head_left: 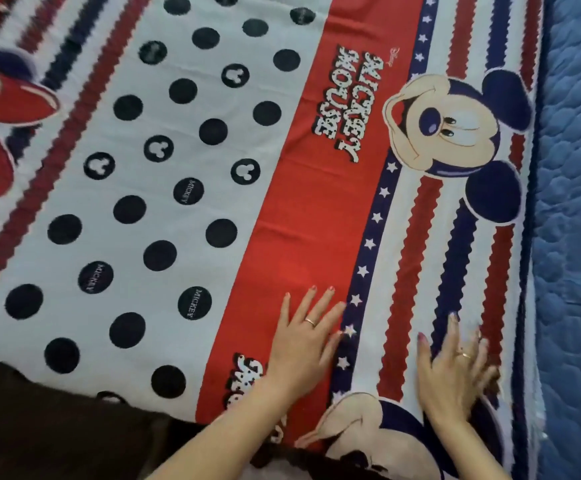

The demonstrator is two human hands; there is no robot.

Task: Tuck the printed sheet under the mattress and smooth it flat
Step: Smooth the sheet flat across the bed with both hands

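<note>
Both hands lie flat on the printed sheet (185, 188), palms down, holding nothing. On the left hand (308, 336) the fingers are straight and fanned slightly apart, resting on the wide red band of the print, with the outer fingertips reaching the edge of the navy strip of white stars; a ring (310, 321) shows on one finger. Its forearm comes up from the bottom edge of the view at a slant. The right hand (455, 367) sits just beside it, on the red and navy zigzag stripes — fingers spread and extended too, though they are blurred (the tips smear into the stripes), and it also wears a ring (465, 355). Its forearm enters from the lower right.

Around the hands the sheet spreads out over the mattress (573, 168), covering nearly the whole view: white ground with navy dots in the middle, the red band with cartoon lettering, then stripes and a large cartoon mouse face toward the right. Another such face lies partly under the right wrist. Along the right side the sheet's navy border ends and the mattress's blue quilted surface shows bare — so that edge lies on top there. At the lower left the sheet's near edge meets a dark brown surface (40, 427); what it is cannot be told.
</note>
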